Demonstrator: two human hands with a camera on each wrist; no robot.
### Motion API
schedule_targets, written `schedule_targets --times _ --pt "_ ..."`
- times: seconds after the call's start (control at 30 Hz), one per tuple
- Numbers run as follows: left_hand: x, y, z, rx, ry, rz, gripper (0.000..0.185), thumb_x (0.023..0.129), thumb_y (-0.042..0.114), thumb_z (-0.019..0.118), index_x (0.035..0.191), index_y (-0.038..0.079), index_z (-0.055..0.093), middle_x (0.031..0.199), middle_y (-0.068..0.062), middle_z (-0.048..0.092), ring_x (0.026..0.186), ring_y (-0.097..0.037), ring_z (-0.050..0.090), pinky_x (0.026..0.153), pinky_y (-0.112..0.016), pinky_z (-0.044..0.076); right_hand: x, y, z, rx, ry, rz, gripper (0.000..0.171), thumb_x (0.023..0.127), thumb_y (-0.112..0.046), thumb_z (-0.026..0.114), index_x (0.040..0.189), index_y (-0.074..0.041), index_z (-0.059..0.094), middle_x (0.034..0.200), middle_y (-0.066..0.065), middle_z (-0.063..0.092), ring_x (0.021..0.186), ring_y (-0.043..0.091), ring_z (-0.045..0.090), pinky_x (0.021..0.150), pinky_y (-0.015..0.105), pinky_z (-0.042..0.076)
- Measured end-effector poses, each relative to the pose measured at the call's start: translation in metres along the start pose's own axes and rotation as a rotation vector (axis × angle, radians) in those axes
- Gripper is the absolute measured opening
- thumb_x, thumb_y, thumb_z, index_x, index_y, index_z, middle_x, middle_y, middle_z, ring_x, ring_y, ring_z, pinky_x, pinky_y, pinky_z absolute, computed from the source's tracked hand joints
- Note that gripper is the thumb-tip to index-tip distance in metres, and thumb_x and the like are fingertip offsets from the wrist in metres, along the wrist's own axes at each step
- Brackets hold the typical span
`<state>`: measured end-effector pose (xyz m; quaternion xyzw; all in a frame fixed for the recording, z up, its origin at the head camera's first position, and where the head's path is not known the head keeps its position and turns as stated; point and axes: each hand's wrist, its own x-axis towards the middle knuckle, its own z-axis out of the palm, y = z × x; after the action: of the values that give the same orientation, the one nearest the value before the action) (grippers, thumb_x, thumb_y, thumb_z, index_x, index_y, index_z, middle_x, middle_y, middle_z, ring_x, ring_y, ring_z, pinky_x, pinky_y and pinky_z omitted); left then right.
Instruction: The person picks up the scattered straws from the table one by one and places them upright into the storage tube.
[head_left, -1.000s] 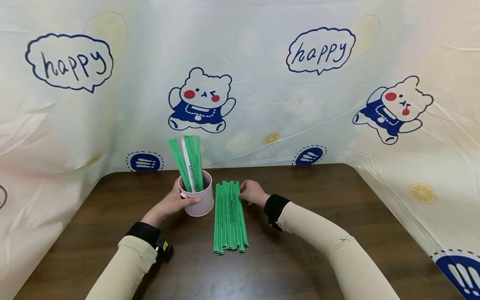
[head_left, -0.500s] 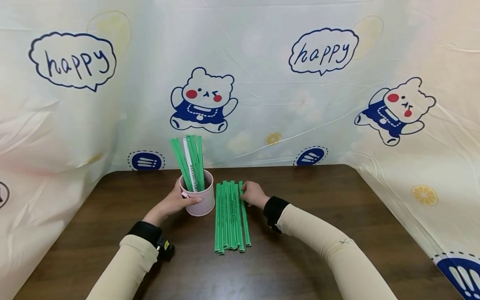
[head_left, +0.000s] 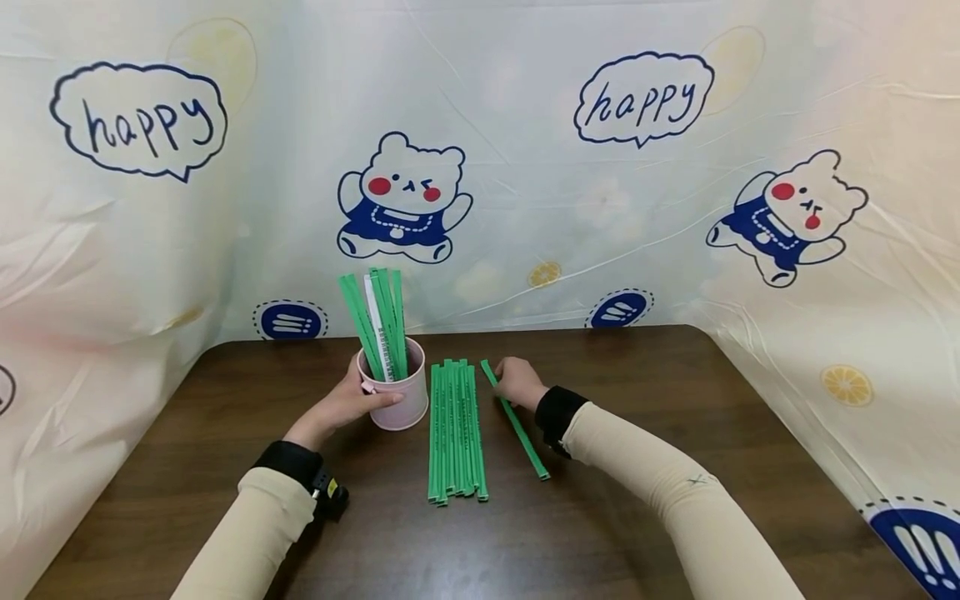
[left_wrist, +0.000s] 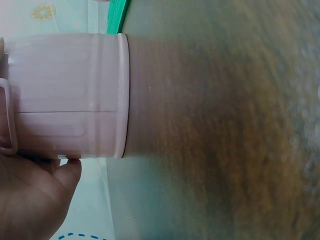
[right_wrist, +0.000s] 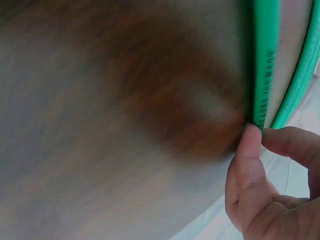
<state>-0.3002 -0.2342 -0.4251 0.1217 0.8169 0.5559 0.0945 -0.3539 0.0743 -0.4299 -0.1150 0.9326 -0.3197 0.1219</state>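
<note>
My left hand [head_left: 345, 406] grips the side of a pink bucket-like pot [head_left: 401, 408], its thumb across the front. Several long green strips [head_left: 390, 312] and one white strip [head_left: 378, 329] with a barcode stand leaning in it. In the left wrist view the pot [left_wrist: 65, 85] has a wire-like handle [left_wrist: 10, 117] on its side. My right hand [head_left: 519, 382] pinches a single thin green strip [head_left: 525, 437] near its far end, between thumb and finger. Black lettering shows on that strip [right_wrist: 266, 60] in the right wrist view.
A flat bundle of green strips [head_left: 456, 433] lies side by side on the dark wooden table [head_left: 615, 533], between the pot and my right hand. Behind the table hangs a printed cloth [head_left: 525, 208] with bears. Black bands [head_left: 558, 414] circle both wrists.
My right hand has drawn one green strip off the bundle's right edge, moving it rightward and slanting its near end away. The left hand and the pot stay put.
</note>
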Motion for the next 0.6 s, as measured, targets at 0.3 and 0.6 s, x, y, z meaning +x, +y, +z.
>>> schedule_targets --times 0.3,0.6 --pt "0.000 0.001 0.001 0.007 0.000 -0.005 0.112 0.090 0.024 0.074 0.159 0.009 -0.012 0.164 -0.027 0.005 0.144 -0.049 0.021 0.119 -0.077 0.014 -0.001 -0.011 -0.036 0.045 0.050 -0.014 0.035 0.097 0.000 0.059 0.132 0.006 0.058 0.126 0.024 0.064 0.061 0.014 0.053 0.058 0.025 0.047" --pt "-0.002 0.000 -0.001 -0.005 -0.007 0.022 0.112 0.090 0.024 0.074 0.159 0.010 -0.012 0.163 -0.027 0.006 0.144 -0.049 0.021 0.119 -0.078 0.015 0.005 -0.063 -0.088 0.226 0.205 -0.237 0.038 0.099 0.000 0.052 0.137 0.005 0.050 0.108 0.018 0.060 0.085 0.022 0.061 0.077 0.035 0.058"
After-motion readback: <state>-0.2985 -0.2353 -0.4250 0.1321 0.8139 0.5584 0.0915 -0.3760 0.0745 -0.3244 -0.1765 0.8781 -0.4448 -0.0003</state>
